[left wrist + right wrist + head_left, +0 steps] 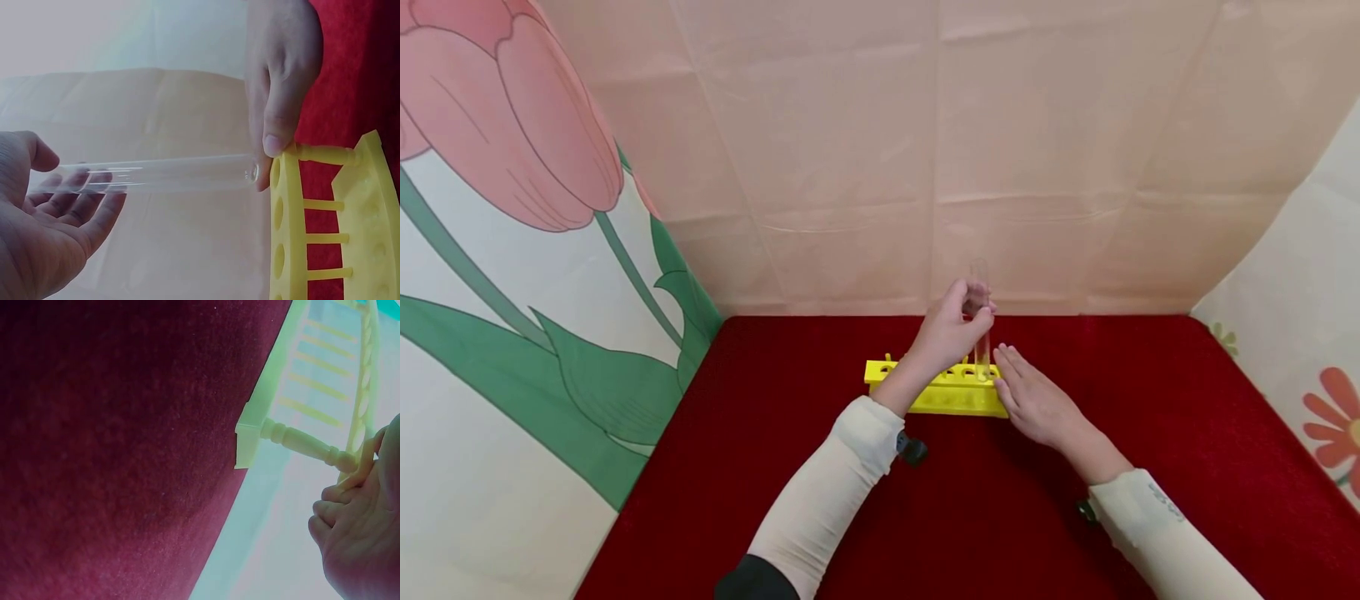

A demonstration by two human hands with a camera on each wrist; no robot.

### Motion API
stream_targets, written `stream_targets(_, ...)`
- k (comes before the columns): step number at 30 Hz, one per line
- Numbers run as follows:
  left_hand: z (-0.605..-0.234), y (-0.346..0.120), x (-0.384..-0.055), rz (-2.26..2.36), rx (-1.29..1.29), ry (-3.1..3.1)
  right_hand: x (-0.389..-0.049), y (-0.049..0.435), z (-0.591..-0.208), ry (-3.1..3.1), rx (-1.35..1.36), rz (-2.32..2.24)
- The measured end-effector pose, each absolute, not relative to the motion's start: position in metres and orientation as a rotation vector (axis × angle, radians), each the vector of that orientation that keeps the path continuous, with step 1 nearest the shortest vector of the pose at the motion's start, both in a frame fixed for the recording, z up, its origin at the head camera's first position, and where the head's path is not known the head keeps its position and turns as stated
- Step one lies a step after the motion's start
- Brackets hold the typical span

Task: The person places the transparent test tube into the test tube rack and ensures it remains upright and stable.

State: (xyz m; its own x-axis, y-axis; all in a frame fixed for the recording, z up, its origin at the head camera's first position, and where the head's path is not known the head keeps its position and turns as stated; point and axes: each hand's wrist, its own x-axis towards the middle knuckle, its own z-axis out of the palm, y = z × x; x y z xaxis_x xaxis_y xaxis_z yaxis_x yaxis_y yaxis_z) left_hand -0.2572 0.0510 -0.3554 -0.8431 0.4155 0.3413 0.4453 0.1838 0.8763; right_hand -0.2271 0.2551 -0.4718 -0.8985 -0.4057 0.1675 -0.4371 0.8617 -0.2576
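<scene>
My left hand (951,329) holds a clear test tube (982,346) between thumb and curled fingers, above the bench. Upright in the head view, the tube has its rounded bottom end at the right end of a yellow test tube rack (958,400). In the left wrist view, that end is close to the rack's top plate by the end hole; whether it has entered a hole I cannot tell. My right hand (1041,404) grips the rack's right end, thumb at the corner of the top plate and fingers along it, also seen in the right wrist view.
The rack stands on a table covered in dark red cloth (820,500). Behind it hangs a pinkish-beige cloth backdrop (850,167). Floral sheets (587,333) flank the table on the left and right. Several holes run along the rack's top plate (284,219).
</scene>
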Motion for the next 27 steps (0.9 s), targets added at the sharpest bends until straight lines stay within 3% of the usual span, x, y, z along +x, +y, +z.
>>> stream_targets(27, -0.363, 0.07, -0.266, -1.762, -0.877, -2.417, -0.229, 0.254, -0.474, -2.938, 0.683, 0.425)
